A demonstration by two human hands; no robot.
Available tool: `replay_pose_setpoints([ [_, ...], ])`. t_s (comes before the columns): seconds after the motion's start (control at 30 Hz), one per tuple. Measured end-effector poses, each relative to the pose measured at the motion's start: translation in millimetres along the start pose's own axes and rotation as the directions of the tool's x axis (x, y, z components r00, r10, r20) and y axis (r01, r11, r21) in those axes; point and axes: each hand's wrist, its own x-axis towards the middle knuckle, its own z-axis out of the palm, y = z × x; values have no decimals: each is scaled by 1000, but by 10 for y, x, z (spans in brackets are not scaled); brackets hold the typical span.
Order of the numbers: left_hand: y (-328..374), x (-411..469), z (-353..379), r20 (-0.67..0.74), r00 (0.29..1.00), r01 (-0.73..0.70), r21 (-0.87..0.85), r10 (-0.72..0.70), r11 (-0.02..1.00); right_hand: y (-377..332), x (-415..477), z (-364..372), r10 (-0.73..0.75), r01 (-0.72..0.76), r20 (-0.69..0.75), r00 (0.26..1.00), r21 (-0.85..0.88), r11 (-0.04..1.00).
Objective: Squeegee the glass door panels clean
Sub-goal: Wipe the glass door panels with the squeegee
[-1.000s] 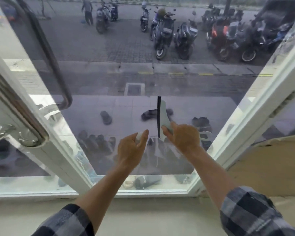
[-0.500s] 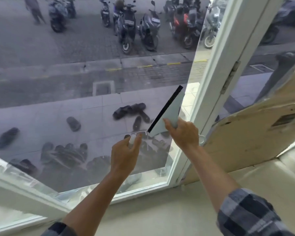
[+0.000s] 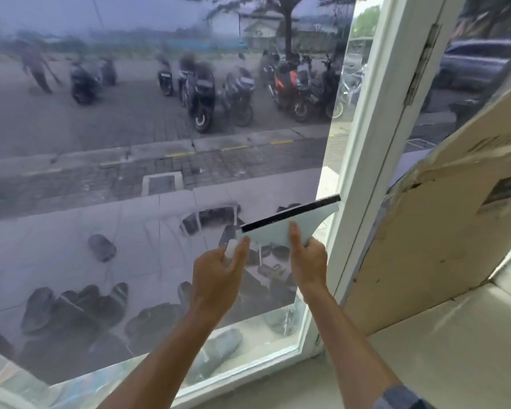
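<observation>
A pale green squeegee (image 3: 281, 227) with a black rubber blade lies flat against the glass door panel (image 3: 130, 178), its blade nearly level and its right end touching the white door frame (image 3: 366, 160). My right hand (image 3: 307, 261) grips the squeegee's lower right part from below. My left hand (image 3: 219, 276) pinches the lower left corner between thumb and fingers. The glass looks hazy and streaked, with wet smears around the blade.
A worn cardboard sheet (image 3: 443, 240) leans against the frame on the right. Beyond the glass are several sandals (image 3: 101, 246) on a tiled porch, parked scooters (image 3: 204, 93) and a walking person (image 3: 37, 69). A pale floor (image 3: 440, 349) runs below the door.
The squeegee has turned from upright to nearly level and moved right to the frame. My left hand has taken hold of it. My view has swung up and to the right.
</observation>
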Motion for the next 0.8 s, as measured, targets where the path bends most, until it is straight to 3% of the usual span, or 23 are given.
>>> replay_pose_setpoints([
  [0.1,-256,15,42,-10,997,-77,-31,77,997,154,-4,121,-18,20,-31,999,71,997],
  [0.3,-754,-284,106,-22,985,-171,-91,170,981,532,-49,268,-86,93,-136,987,51,994],
  [0.53,-1128,-712,134,-11,978,-207,-14,206,978,1163,-442,332,-53,53,-80,995,-7,999],
  [0.7,-1026,-872,25,-18,988,-152,8,152,988,862,-491,195,-105,106,-134,985,3,994],
  [0.8,-966,-816,-86,-38,989,-144,6,144,990,394,-427,124,-233,237,-133,963,15,971],
])
